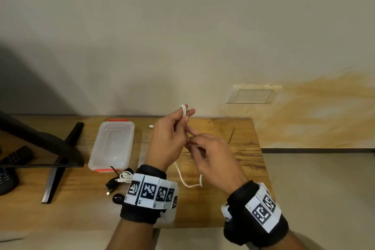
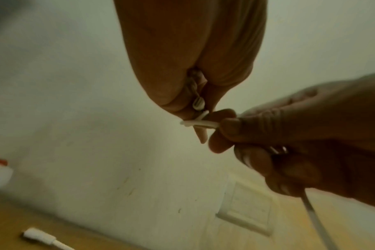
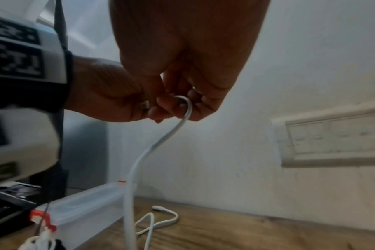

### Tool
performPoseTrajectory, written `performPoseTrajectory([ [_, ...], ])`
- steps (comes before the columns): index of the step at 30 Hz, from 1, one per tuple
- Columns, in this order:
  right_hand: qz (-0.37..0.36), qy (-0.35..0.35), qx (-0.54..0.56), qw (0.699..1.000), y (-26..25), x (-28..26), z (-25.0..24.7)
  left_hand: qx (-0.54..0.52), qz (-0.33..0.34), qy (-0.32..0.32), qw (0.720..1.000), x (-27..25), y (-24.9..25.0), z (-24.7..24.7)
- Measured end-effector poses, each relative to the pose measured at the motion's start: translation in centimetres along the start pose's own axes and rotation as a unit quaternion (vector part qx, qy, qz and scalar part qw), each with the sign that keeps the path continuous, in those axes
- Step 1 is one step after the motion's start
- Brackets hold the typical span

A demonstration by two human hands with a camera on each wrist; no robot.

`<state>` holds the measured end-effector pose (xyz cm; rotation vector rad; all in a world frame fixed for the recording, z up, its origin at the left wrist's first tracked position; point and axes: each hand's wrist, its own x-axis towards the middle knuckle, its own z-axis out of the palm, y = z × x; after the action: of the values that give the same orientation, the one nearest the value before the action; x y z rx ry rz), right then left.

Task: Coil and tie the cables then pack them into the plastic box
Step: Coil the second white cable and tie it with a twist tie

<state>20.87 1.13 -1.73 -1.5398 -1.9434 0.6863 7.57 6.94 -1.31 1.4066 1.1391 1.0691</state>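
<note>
My left hand (image 1: 182,122) is raised above the table and grips several loops of a white cable (image 1: 183,109), which stick out above its fingers. My right hand (image 1: 192,138) meets it from the right and pinches a strand of the same cable (image 2: 203,124) at the left fingertips. The slack cable (image 3: 158,145) hangs from the right hand to the table, and its far plug (image 1: 150,126) lies beside the plastic box (image 1: 113,146). The box is clear with red clips, and its lid is on.
A coiled white cable (image 1: 125,175) and a black cable (image 1: 112,184) lie in front of the box. A thin black tie (image 1: 231,136) lies at the right of the table. A black monitor stand (image 1: 60,154) and a keyboard occupy the left. The wall rises behind the table.
</note>
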Motion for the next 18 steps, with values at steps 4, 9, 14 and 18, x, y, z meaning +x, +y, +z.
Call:
performPoseTrajectory([
  [4,-0.034,0.012,-0.072,0.997,0.9,0.5,-0.5,0.11,0.049,-0.003,0.993,0.0,-0.2,-0.1],
  [9,-0.037,0.06,-0.048,0.996,1.0,0.3,-0.3,0.18,0.039,-0.047,0.982,0.1,-0.7,-1.1],
  [14,-0.056,0.197,-0.026,0.978,1.7,1.2,-0.6,0.069,-0.001,-0.12,0.99,-0.6,-0.1,-1.4],
  [18,-0.039,0.223,0.053,0.973,2.0,2.4,-0.1,-0.023,-0.026,-0.126,0.991,-0.6,0.0,-2.0],
])
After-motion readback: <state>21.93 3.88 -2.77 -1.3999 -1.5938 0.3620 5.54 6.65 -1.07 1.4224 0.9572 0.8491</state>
